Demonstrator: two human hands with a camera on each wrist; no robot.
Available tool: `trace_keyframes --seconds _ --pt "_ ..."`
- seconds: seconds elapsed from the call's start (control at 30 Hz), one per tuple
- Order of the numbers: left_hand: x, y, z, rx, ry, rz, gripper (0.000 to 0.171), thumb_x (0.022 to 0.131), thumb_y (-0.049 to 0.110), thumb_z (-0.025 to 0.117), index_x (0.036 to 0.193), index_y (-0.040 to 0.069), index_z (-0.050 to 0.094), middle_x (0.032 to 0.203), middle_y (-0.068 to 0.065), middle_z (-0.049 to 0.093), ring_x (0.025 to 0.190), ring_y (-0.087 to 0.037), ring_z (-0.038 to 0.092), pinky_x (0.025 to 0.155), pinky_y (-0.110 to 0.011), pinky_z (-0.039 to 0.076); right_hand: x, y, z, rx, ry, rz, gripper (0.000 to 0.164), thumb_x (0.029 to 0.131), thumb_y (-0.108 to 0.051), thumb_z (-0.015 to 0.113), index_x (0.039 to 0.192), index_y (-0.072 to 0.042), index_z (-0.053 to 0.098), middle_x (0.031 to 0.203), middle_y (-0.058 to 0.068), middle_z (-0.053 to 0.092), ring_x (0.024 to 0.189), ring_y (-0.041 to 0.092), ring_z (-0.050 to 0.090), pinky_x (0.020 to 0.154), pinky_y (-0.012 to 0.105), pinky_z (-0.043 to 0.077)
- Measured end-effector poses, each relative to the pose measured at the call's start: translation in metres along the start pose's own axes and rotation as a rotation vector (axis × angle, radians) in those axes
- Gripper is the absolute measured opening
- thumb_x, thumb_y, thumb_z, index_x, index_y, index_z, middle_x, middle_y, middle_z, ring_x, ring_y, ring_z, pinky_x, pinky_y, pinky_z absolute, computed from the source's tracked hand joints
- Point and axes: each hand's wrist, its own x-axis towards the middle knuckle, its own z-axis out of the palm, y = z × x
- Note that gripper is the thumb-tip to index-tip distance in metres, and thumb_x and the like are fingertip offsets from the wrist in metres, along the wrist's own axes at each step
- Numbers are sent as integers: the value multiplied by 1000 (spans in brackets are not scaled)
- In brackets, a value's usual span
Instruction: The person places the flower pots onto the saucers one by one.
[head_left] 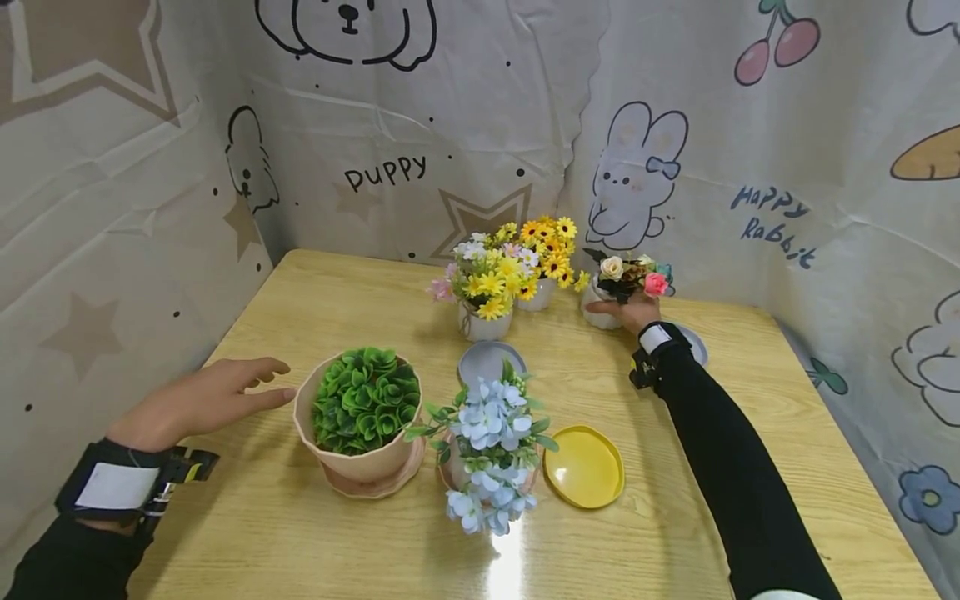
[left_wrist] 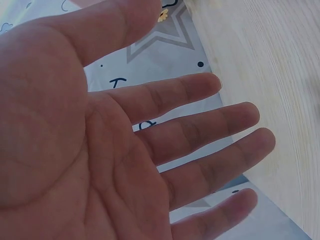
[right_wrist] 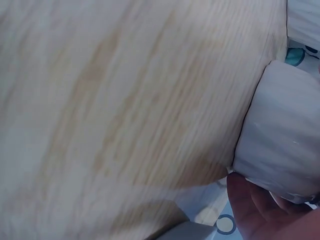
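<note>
At the back right, my right hand (head_left: pixel 637 313) grips a small white pot (head_left: pixel 604 320) of artificial roses (head_left: pixel 612 268). In the right wrist view, the fingers (right_wrist: pixel 245 207) curl round the lower side of this white pot (right_wrist: pixel 280 130), which stands at the tabletop. My left hand (head_left: pixel 202 400) is held out over the left side of the table, fingers loosely extended and holding nothing. Its fingertips are close to a pale pink planter (head_left: pixel 352 468) with a leafy green plant (head_left: pixel 366 400). The left wrist view shows the bare palm (left_wrist: pixel 115 145) with spread fingers.
Blue flowers (head_left: pixel 491 417) stand at front centre, mostly hiding their pot. Beside them lies a yellow saucer (head_left: pixel 583 467); behind them, a grey saucer (head_left: pixel 480 358). Another grey saucer (head_left: pixel 695 343) is partly hidden by the right wrist. Yellow daisies (head_left: pixel 491 283) and orange-yellow flowers (head_left: pixel 551 250) stand at the back.
</note>
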Motion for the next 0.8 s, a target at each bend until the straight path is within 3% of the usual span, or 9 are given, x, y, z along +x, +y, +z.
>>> trace_keyframes --seconds 0.1,0.2,0.3,0.37,0.57,0.73,0.8 --pt "-2 1 1 5 9 11 58 109 38 62 143 -9 58 134 -32 66 121 -51 65 95 -65 55 -1 -1 0 -79 -15 -13 165 65 -98 68 167 6 -8 176 27 -8 164 40 -6 133 54 3" --pt "-4 2 1 12 22 17 57 109 37 63 142 -9 59 134 -31 66 121 -50 65 95 -65 56 -2 -2 -1 -148 -9 -41 139 86 -74 77 169 4 -2 176 27 -3 164 42 -2 133 56 5" --pt "-5 3 1 17 28 18 57 109 38 63 142 -9 59 134 -31 67 120 -50 66 95 -64 56 -3 -2 -3 -162 -22 -45 120 94 -51 78 170 3 1 176 26 -1 164 42 0 132 57 6" --pt "-5 3 2 15 28 15 57 109 38 63 142 -9 59 134 -31 66 120 -50 65 95 -64 56 -7 -2 -5 -128 -21 -10 119 93 -45 77 170 2 -1 177 25 -1 164 42 0 132 59 6" --pt "-2 2 4 12 31 16 57 109 36 63 143 -10 58 135 -33 66 121 -52 65 94 -65 56 -24 -7 -15 -94 7 -59 120 92 -44 80 170 2 2 177 24 3 164 41 3 132 57 6" --pt "0 0 5 -1 15 4 58 110 37 61 144 -10 56 137 -34 64 121 -53 64 93 -65 56 -45 -17 -23 -21 -59 -132 120 97 -53 74 170 -3 -6 178 20 -6 165 36 -5 133 54 2" --pt "1 -1 6 -3 12 3 58 110 37 61 144 -10 57 137 -34 64 121 -53 64 93 -65 56 -55 -22 -26 6 -77 -164 116 98 -53 72 171 -4 -3 179 19 -4 165 36 -3 133 55 3"
